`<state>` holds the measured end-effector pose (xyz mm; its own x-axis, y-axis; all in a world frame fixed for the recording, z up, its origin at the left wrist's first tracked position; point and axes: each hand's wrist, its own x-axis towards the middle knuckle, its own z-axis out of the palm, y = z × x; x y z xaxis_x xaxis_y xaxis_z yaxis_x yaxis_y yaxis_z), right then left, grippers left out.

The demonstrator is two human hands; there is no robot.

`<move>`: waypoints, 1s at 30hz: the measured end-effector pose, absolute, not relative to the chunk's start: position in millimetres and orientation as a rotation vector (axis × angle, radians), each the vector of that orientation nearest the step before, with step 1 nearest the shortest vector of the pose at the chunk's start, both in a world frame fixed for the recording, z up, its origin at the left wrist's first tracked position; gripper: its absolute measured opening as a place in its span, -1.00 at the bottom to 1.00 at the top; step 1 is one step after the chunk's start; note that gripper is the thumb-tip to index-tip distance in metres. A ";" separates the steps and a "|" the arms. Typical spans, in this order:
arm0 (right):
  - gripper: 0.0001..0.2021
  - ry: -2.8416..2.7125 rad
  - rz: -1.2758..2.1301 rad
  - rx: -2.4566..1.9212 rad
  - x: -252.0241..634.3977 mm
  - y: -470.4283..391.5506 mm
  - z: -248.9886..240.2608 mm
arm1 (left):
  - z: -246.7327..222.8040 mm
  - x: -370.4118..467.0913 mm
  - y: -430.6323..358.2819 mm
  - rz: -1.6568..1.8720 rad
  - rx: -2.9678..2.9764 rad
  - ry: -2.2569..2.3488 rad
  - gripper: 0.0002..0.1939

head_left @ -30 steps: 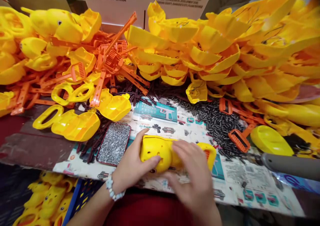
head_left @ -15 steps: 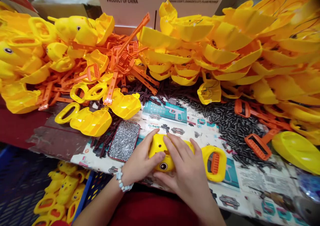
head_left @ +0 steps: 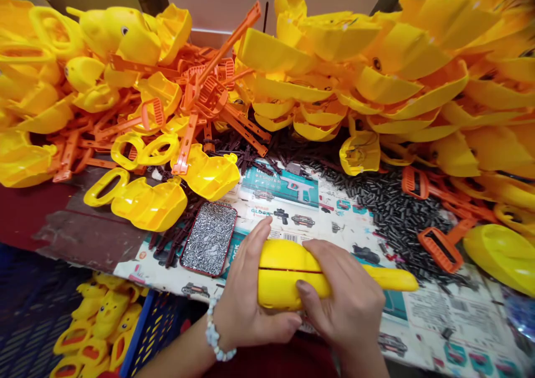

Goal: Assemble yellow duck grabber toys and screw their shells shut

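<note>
Between my two hands is a yellow plastic toy [head_left: 288,255], turned on its side with a dark seam between its shell halves facing up. My left hand [head_left: 244,294] wraps round its left end, thumb along the bottom. On the right, my right hand [head_left: 349,297] grips the body, thumb pressed near the seam. The toy's handle [head_left: 397,278] sticks out to the right past my right hand. Just left of the hands lies a shallow red-rimmed tray [head_left: 234,238] full of small silver screws [head_left: 210,238].
Yellow shell halves [head_left: 359,88] are stacked high along the back right. Orange handled strips [head_left: 200,99] heap at the back left. Small black cylinders [head_left: 409,222] spread at right. A blue crate [head_left: 140,328] with finished-looking yellow toys [head_left: 108,314] stands below left.
My hands have rolled the toy from its face side onto its edge, so the seam now shows and the handle appears edge-on. The view has shifted slightly.
</note>
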<state>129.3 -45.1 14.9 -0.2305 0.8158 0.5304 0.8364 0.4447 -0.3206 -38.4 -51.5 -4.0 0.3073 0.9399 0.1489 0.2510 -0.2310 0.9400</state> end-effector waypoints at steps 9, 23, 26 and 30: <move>-0.56 -2.091 -0.004 -1.436 131.3 -47.7 16.1 | -7.2 -33.7 -51.8 1.047 1.734 1.171 -0.14; -0.77 -1.972 0.026 -1.417 127.0 -52.0 15.0 | -3.3 -35.0 -45.2 1.143 1.873 1.169 -0.50; -0.78 -1.971 0.023 -1.416 126.3 -52.3 15.2 | -3.0 -34.5 -44.6 1.159 1.877 1.172 -0.54; -0.78 -1.959 0.021 -1.436 125.0 -53.0 15.4 | -2.8 -34.9 -45.6 1.134 1.864 1.161 -0.53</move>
